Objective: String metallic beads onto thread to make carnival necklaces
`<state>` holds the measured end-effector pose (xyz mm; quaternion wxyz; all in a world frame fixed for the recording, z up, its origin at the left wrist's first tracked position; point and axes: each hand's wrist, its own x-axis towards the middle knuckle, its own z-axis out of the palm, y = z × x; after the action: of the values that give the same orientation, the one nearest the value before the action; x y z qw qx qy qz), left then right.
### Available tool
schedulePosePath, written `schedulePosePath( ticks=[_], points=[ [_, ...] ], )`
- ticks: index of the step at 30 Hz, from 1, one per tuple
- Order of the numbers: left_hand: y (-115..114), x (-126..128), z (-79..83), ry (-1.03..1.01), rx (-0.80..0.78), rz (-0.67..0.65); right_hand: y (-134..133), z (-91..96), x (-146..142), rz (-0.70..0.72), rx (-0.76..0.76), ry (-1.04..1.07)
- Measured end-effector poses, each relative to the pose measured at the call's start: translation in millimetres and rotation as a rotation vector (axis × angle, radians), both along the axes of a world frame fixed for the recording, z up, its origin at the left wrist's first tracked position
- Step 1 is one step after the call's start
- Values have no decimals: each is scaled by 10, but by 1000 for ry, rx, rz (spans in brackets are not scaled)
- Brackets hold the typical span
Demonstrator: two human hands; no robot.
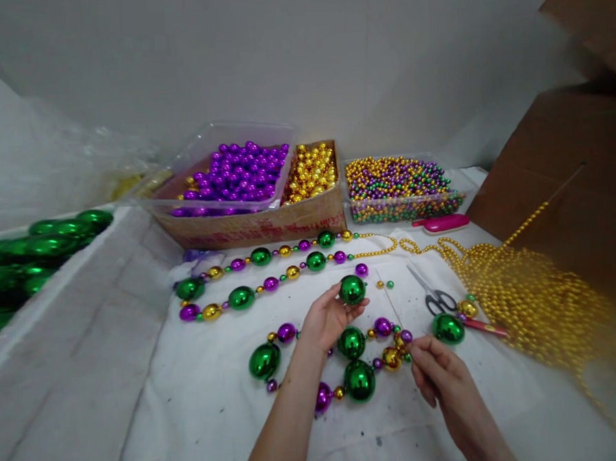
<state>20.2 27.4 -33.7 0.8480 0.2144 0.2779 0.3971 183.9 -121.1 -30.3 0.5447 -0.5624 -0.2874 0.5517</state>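
Note:
My left hand (326,319) is closed around a large shiny green ball (352,289), held just above a white cloth (203,394). My right hand (439,371) pinches the end of a bead strand near a gold bead (391,358) and a small purple bead (406,336). Between my hands lies a strand of green balls (359,380), purple and gold beads. A finished-looking strand (260,257) of green, purple and gold beads curves across the cloth farther back.
Behind stand a clear tub of purple balls (237,171), a cardboard box of gold balls (310,172) and a tray of small mixed beads (398,184). Scissors (435,298), a pink tool (442,223), gold bead chains (533,301) and cardboard (558,176) lie right; green balls (25,252) left.

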Motion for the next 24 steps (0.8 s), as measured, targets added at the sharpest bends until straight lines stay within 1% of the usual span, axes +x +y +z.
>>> schedulePosePath(
  ticks=[2, 4, 7, 12, 14, 19, 24],
  points=[
    [-57, 22, -18, -80, -6, -8, -17, 22, -11, 34, 8, -17],
    [-83, 47, -25, -118, -5, 17, -46, 44, -32, 89, 9, -30],
    [-89, 82, -21, -139, -16, 104, -107, 67, -81, 168, -12, -43],
    [-91, 104, -12, -167, -5, 221, -209, 38, -162, 244, -45, -88],
    [-98, 101, -16, -166, -4, 246, -231, 21, -179, 252, -52, -98],
    [-116, 99, -20, -99, 55, 268, -246, 27, -187, 218, -48, -118],
    [-127, 109, -5, -113, 76, 294, -255, 49, -175, 198, -65, -144]
  ],
)
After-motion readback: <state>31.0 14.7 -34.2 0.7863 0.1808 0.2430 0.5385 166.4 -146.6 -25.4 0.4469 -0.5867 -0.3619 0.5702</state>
